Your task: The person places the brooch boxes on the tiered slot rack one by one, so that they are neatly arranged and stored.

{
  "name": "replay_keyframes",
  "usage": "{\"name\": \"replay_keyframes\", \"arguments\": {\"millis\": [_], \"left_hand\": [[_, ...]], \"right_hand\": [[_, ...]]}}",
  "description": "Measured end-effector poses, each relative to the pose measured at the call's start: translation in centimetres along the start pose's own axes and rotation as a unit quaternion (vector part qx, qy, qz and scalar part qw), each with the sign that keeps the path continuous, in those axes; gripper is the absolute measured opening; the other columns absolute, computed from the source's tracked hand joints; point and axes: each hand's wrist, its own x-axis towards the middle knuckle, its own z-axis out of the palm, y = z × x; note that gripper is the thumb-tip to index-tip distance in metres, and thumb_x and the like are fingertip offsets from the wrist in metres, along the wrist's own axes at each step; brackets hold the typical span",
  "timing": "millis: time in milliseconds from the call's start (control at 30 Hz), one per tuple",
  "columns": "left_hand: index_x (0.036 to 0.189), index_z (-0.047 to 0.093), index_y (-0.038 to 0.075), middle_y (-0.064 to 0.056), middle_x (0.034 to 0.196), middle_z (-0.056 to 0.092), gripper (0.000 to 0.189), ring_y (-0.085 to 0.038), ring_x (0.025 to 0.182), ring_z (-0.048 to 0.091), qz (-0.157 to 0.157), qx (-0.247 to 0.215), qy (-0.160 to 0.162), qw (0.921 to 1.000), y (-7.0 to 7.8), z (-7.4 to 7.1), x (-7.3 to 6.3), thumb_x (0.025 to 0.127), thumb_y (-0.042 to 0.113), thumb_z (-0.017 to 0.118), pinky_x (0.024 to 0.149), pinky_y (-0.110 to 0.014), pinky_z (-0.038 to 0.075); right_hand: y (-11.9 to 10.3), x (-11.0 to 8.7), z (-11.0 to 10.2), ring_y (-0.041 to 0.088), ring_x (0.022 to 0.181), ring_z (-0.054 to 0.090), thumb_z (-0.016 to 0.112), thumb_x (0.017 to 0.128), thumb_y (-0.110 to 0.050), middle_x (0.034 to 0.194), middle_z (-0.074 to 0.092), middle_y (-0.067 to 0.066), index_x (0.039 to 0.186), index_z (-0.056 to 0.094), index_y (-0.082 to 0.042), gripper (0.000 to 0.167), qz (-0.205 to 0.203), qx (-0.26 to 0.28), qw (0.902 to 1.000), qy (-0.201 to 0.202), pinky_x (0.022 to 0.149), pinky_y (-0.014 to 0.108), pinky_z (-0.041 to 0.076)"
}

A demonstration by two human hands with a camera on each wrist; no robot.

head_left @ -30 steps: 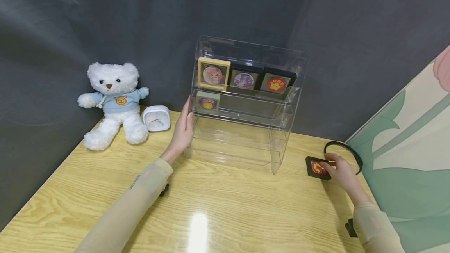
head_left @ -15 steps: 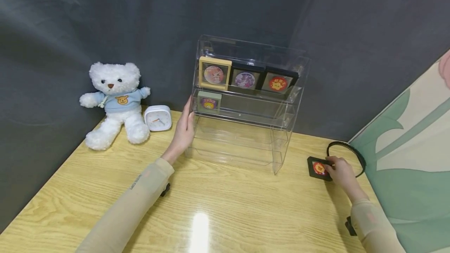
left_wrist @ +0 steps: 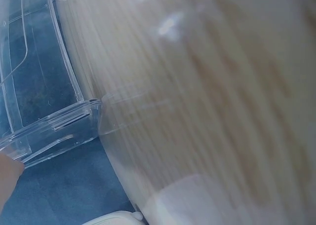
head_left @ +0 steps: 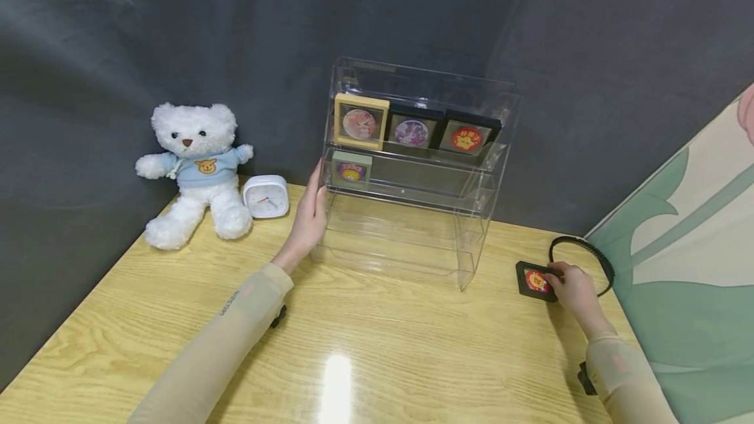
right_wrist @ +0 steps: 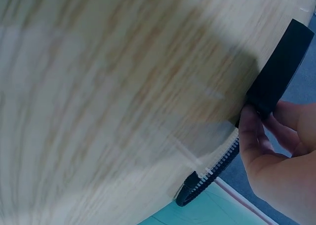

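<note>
A black display frame [head_left: 535, 281] with a round red badge inside is at the right of the table. My right hand [head_left: 577, 293] pinches its right edge between thumb and fingers. The right wrist view shows the frame [right_wrist: 281, 67] edge-on, with fingertips at its near end. My left hand [head_left: 307, 214] touches the left side of a clear acrylic display rack [head_left: 406, 198], fingers straight along the side panel. A fingertip [left_wrist: 7, 173] meets the rack's edge in the left wrist view. The rack's top tier holds a yellow frame [head_left: 361, 122] and two black frames [head_left: 466, 133]; a green frame [head_left: 351, 170] sits below.
Behind the right hand lies a black toothed headband [head_left: 589, 247] by the patterned panel [head_left: 683, 267]. To the left of the rack are a white alarm clock [head_left: 266, 196] and a white teddy bear [head_left: 197, 162]. A dark curtain [head_left: 283, 31] hangs behind the wooden table [head_left: 412, 352].
The right hand's fingers have closed onto the black frame's edge. The left hand stays against the rack. The head view has shifted slightly.
</note>
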Motion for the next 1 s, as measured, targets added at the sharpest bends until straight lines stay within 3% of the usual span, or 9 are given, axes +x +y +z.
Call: {"name": "replay_keyframes", "arguments": {"millis": [333, 767, 867, 1000], "left_hand": [[0.172, 0.015, 0.006, -0.016, 0.176, 0.022, 0.057, -0.03, 0.16, 0.025, -0.002, 0.008, -0.001, 1.0, -0.09, 0.07, 0.08, 0.116, 0.004, 0.027, 0.131, -0.038, 0.021], [0.172, 0.017, 0.007, -0.016, 0.175, 0.024, 0.057, -0.031, 0.159, 0.028, 0.003, 0.012, 0.003, 0.9999, 0.07, -0.04, 0.05, 0.116, 0.004, 0.028, 0.131, -0.04, 0.022], [0.172, 0.016, 0.007, -0.016, 0.175, 0.024, 0.057, -0.031, 0.159, 0.028, 0.002, 0.013, 0.003, 0.9999, 0.11, -0.05, 0.03, 0.116, 0.004, 0.028, 0.13, -0.04, 0.022], [0.172, 0.016, 0.006, -0.016, 0.175, 0.023, 0.057, -0.031, 0.159, 0.027, 0.0, 0.014, 0.001, 0.9999, 0.13, -0.03, 0.03, 0.117, 0.005, 0.027, 0.13, -0.04, 0.022]], "right_hand": [[-0.02, -0.11, 0.4, 0.055, 0.093, 0.069, 0.066, 0.103, 0.001, 0.102, 0.071, 0.037, 0.107, 0.067, 0.018, 0.017, -0.004, 0.015, 0.9993, 0.034, 0.081, 0.067, 0.055], [-0.2, -0.65, 0.61, 0.055, 0.094, 0.068, 0.067, 0.103, 0.003, 0.101, 0.07, 0.036, 0.109, 0.064, 0.015, 0.013, -0.02, 0.045, 0.9957, 0.078, 0.079, 0.066, 0.054], [-0.48, -0.77, 0.43, 0.054, 0.094, 0.069, 0.068, 0.102, 0.004, 0.102, 0.071, 0.035, 0.108, 0.065, 0.014, 0.012, -0.025, 0.053, 0.9946, 0.086, 0.076, 0.058, 0.056], [-0.92, -0.92, 0.13, 0.048, 0.085, 0.071, 0.069, 0.102, 0.002, 0.102, 0.071, 0.034, 0.107, 0.066, 0.013, 0.012, -0.021, 0.061, 0.9946, 0.081, 0.064, 0.035, 0.056]]}}
